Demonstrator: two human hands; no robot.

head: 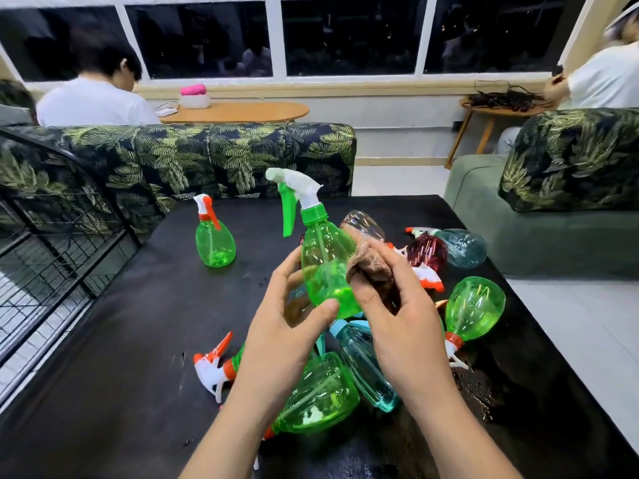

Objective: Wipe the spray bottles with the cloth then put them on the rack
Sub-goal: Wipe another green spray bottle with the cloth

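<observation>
Two bare forearms reach in from the bottom edge and meet over a black table (138, 323). The left hand (287, 316) grips the lower body of a green spray bottle (323, 267), with the fingers curled round its far side and the thumb pressed on the front near the base. The bottle is held nearly upright over the table, its white head and green trigger pointing left, well above both hands. The right hand (397, 319) clutches a bunched brown cloth (371, 267) and presses it against the bottle's right flank, about halfway up the body. Beneath the hands lie more bottles on their sides: a large green one (318, 395), touching a teal one (366, 364), with a white-and-orange trigger head (214, 371) just left of the left wrist. To the right lies another green bottle (475, 305), and beyond it a dark red bottle (427, 252) beside a pale blue one (461, 247). A small green bottle with an orange trigger (215, 242) stands upright and alone toward the far left of the table. A black wire rack (52, 229) stands off the table's left edge. Behind it all runs a leaf-print sofa (224, 157), where a person in a white shirt (93, 102) sits facing away.
</observation>
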